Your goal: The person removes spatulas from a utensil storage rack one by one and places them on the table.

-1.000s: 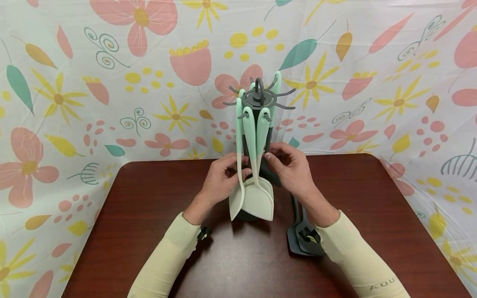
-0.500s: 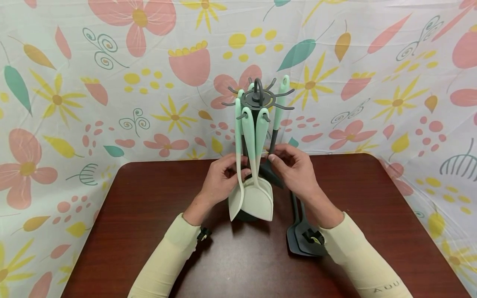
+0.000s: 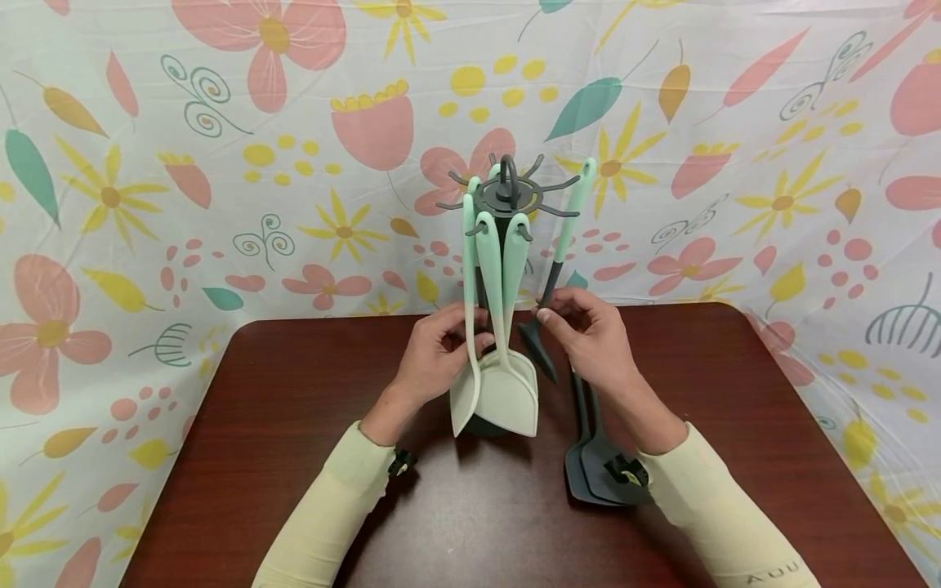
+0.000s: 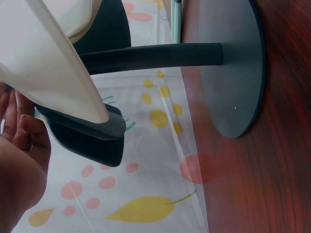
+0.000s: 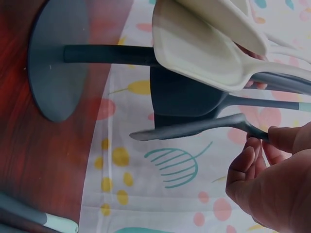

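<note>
A dark grey utensil stand (image 3: 507, 196) with a ring of hooks stands mid-table on its round base (image 5: 53, 68). Cream spatulas (image 3: 507, 396) with mint handles hang at its front. Behind them hangs a dark spatula (image 5: 182, 94). My left hand (image 3: 437, 347) grips the stand's pole behind the cream shafts, its fingertips partly hidden. My right hand (image 3: 591, 335) pinches the lower shaft of another dark spatula (image 5: 189, 128) between thumb and fingers. This one tilts rightward, its mint handle (image 3: 577, 200) beside the right hooks and off them, its blade low near the stand.
Two dark turners (image 3: 599, 469) lie on the brown table (image 3: 294, 457) under my right forearm. A floral cloth (image 3: 220, 163) hangs behind the table's far edge. Black wrist cameras (image 3: 625, 471) sit at both cuffs.
My right hand has moved slightly right with the dark spatula. Its mint handle has swung right, away from the stand's top, and tilts more. My left hand stays in place.
</note>
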Demonstrator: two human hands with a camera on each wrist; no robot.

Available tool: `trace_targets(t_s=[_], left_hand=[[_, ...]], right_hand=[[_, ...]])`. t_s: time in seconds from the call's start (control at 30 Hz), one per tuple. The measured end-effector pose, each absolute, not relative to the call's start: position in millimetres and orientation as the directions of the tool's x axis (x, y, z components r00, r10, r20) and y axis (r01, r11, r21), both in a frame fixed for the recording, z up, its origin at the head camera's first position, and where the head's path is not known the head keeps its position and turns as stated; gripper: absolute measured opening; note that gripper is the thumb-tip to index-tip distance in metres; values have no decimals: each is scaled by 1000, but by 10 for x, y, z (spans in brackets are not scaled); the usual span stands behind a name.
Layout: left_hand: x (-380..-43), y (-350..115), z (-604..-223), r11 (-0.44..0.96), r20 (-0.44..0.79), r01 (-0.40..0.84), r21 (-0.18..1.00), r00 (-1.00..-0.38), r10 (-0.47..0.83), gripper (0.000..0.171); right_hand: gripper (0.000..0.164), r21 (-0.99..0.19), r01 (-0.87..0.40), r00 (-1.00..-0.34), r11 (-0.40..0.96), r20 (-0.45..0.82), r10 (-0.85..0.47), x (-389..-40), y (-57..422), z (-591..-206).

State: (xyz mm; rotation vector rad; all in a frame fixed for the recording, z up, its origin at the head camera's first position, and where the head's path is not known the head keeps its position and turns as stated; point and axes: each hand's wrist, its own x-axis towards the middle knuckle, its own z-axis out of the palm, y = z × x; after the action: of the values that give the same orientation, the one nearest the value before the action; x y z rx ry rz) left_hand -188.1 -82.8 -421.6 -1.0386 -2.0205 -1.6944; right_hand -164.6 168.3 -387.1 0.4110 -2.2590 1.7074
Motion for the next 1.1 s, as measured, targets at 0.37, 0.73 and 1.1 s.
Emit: trace_targets(t_s=[0.37,0.73,1.1], left_hand=[[-1878,-837,-4221,40,647,695,718,-687,331,20],[-1893,-824,-4230,38,654,700,713,-683,326,21],[-1893,-832,-4228,29,649,695,719,-686,328,22]], right_hand=[[9,-868,-389,-918,309,394,-48,-1639,1789,-3902],[9,-868,-375,-921,325,389,-23,-1599,1900,-3926],[6,-845,-371,-919,387,394,-21,-1478,1926,-3820]])
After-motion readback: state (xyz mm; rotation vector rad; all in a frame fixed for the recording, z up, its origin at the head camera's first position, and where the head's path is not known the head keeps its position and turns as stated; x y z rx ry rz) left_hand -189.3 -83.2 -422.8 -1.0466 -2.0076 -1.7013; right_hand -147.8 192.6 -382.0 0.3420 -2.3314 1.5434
